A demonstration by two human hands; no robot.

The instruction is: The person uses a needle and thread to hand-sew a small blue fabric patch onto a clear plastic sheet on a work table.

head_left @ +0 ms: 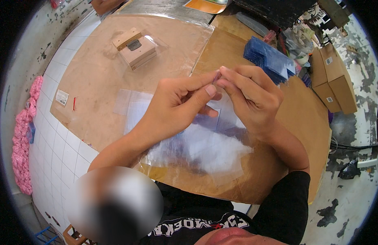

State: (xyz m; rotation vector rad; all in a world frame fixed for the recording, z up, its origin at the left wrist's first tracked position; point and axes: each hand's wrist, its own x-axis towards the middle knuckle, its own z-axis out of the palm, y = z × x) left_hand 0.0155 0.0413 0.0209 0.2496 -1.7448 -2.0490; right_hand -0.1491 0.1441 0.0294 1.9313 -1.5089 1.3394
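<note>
Both hands meet above the middle of the table. My left hand point(176, 101) pinches a small, thin, purplish piece point(216, 77) between thumb and forefinger, its other fingers loosely curled. The fingertips of my right hand point(253, 93) close on the upper end of the same piece. Its exact kind is too small and too covered by fingers to make out. Below the hands lies a loose spread of clear plastic sheets point(197, 151), partly hidden by my left hand and forearm.
A wooden block jig point(139, 53) with a dark piece on it stands at the far left. Blue-tinted plastic sheets point(268, 59) are stacked at the far right, near cardboard boxes point(333, 77). A small red stick point(74, 103) and a white label point(62, 97) lie near the left edge.
</note>
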